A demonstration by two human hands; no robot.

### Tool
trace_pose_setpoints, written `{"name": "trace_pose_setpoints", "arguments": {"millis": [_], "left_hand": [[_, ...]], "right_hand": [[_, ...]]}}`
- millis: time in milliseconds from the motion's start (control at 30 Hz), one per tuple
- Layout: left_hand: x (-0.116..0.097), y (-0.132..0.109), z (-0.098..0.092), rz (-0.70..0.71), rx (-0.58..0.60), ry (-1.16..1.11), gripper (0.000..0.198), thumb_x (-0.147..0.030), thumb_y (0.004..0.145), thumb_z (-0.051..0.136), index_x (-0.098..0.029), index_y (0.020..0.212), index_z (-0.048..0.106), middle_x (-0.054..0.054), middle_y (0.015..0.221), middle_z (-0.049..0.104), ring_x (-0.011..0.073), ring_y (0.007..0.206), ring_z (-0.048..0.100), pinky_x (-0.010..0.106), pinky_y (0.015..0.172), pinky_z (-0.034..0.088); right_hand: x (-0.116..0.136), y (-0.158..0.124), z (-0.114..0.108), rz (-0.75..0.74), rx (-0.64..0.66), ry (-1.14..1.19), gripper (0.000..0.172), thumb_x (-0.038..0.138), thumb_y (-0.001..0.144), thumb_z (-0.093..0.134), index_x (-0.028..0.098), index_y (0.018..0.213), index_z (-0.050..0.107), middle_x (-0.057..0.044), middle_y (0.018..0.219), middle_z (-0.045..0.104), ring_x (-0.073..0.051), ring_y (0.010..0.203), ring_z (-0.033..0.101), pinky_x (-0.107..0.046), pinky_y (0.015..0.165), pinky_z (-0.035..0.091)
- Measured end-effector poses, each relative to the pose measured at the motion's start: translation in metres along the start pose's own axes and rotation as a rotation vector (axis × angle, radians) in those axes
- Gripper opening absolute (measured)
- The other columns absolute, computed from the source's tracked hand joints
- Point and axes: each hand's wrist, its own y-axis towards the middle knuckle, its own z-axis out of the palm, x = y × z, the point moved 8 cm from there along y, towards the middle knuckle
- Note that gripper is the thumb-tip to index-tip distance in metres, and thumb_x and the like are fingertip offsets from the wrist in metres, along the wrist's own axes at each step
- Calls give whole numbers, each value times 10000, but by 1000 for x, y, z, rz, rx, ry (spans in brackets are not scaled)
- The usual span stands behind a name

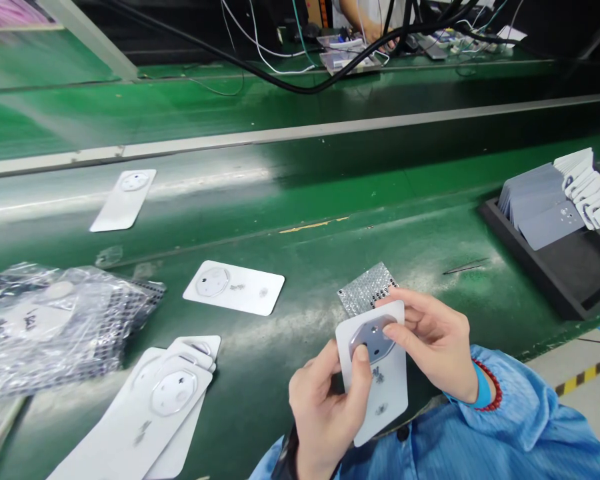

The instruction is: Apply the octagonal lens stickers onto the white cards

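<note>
**Head view: two hands pinch a white card above a green belt**

The left hand and right hand hold up a white card just in front of the person's chest. The work in hand is at this card, where a gray eight-sided disc sits near the far end. The left hand pinches the card's near edge, with the thumb on top and the fingers curled behind it. The right hand is curved over the far end, with its thumb pressed on the disc and its fingers wrapped around the far edge. A silver dotted sheet sticks out beyond the card and touches the right fingers, but I cannot tell whether they grip it.

The card's long axis runs roughly away from the person, tipping slightly left at the far end. The disc end points away, and small marks lie on the near half.

Other white cards lie on the belt, and more overlap at lower left. A clear plastic bag lies at left. At right, a black tray holds upright gray cards, with tweezers nearby on the belt. A co-worker's hand works beyond the belt among black cables.
</note>
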Motion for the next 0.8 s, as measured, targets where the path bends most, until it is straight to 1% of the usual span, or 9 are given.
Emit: {"name": "trace_pose_setpoints", "arguments": {"millis": [100,200,267,400,600,667,733,800], "left_hand": [[-1,-3,-2,45,-11,36,153,-141,843,590,-181,700,627,-76,446,493,62,353,433,157,385,366],[2,-7,-3,74,-12,53,166,-145,837,604,-187,676,599,-74,444,469,64,350,408,166,378,365],[5,-9,-4,72,-14,60,169,-147,837,605,-188,673,595,-68,451,471,69,354,411,172,378,372],[4,-11,-5,74,-46,91,132,-154,836,607,-186,711,632,-61,456,497,77,353,434,175,380,392],[0,-8,-4,56,-54,55,178,-152,830,615,-184,656,597,-70,438,473,63,341,408,159,367,377],[-1,-8,-4,57,-59,55,171,-148,827,616,-184,660,603,-72,445,478,60,345,402,157,370,376],[-2,-7,-4,51,-58,63,184,-143,824,616,-183,646,593,-71,448,475,59,349,399,157,369,370],[-2,-6,-3,46,-57,77,217,-145,823,616,-182,614,569,-72,441,456,56,344,390,158,358,353]], "right_hand": [[3,0,0,0,-2,-28,371,117,840,697,261,1181,673,-35,1062,752,-170,888,751,-269,789,653],[3,0,1,-1,6,-15,377,109,836,695,270,1176,682,-35,1065,745,-171,899,748,-273,796,651],[4,0,2,-16,6,-22,378,111,838,693,283,1175,685,-33,1072,737,-168,903,745,-273,793,651],[9,-2,-1,-66,-16,-113,356,134,848,690,292,1167,693,-38,1068,733,-168,898,740,-274,764,658],[14,-2,-1,-121,-19,-166,376,109,852,676,294,1179,685,-36,1064,731,-158,910,728,-261,742,657],[13,-2,0,-118,-8,-163,377,105,855,672,293,1181,681,-39,1086,718,-156,946,715,-256,756,650],[10,-1,2,-88,8,-131,360,145,843,700,275,1178,675,-55,1127,691,-164,965,706,-258,759,643],[5,0,3,-23,26,-71,356,216,823,738,246,1169,658,-63,1112,682,-164,913,714,-260,741,637]]}}
